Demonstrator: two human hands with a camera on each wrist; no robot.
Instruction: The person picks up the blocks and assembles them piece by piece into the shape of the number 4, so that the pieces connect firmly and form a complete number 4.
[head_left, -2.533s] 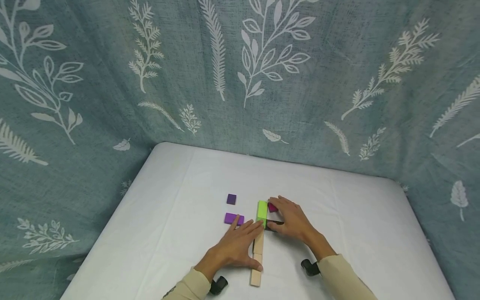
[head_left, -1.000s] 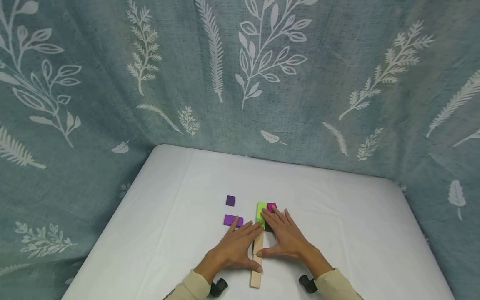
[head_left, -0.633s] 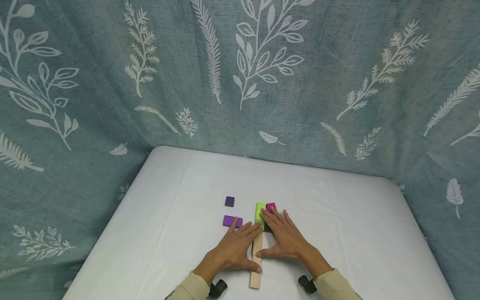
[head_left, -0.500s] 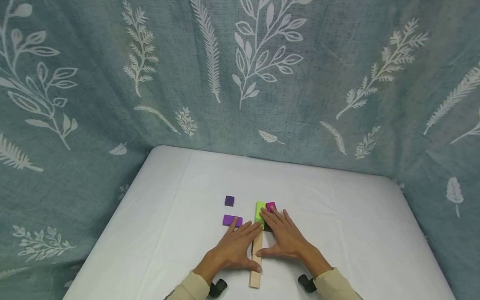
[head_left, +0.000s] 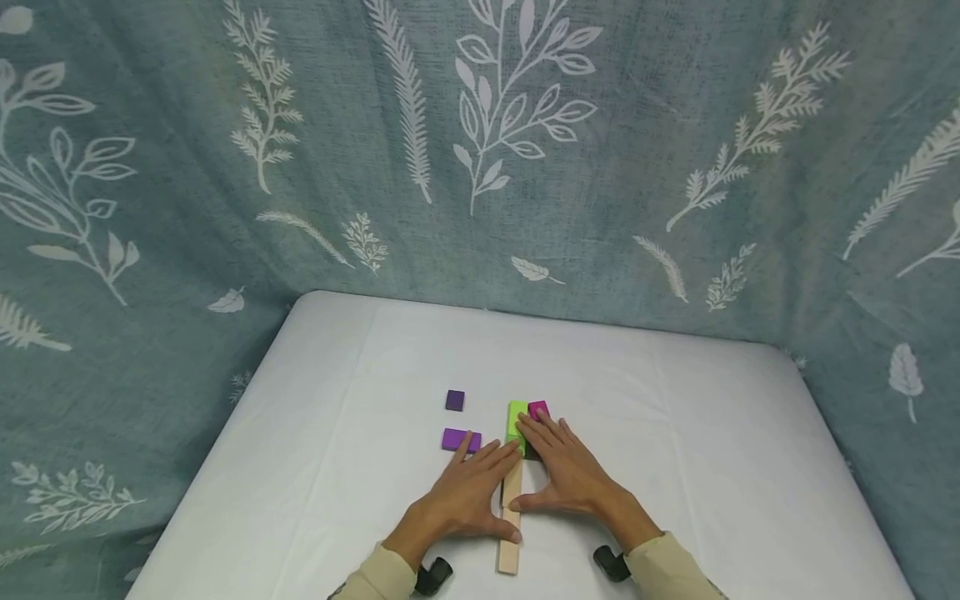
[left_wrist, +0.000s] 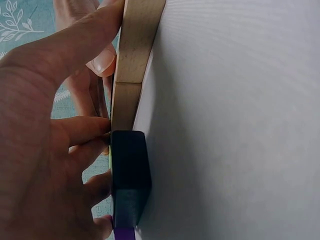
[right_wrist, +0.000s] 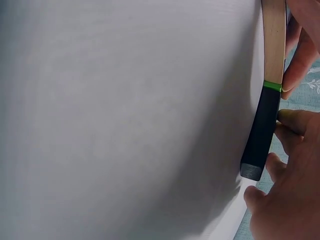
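A row of plain wooden blocks (head_left: 508, 558) runs away from the person and meets bright green blocks (head_left: 517, 417) at its far end. My left hand (head_left: 465, 500) lies with spread fingers along the row's left side, its thumb on a near wooden block. Under its fingers is a dark block (left_wrist: 131, 165), mostly hidden in the head view. Spread too, my right hand (head_left: 566, 471) rests fingertips over the green end and the magenta block (head_left: 537, 407), its thumb at the wood. A black block (right_wrist: 262, 130) juts out beneath its fingers.
A purple block (head_left: 453, 439) lies by the left hand's index finger, and a small dark purple block (head_left: 454, 400) is farther back. All stand on a white-covered table (head_left: 337, 375), with a leaf-patterned teal curtain (head_left: 450, 250) behind.
My right hand has shifted left from the black and magenta blocks onto the row, bringing its thumb to the wood. My left hand has stayed in place. The head view has tilted slightly.
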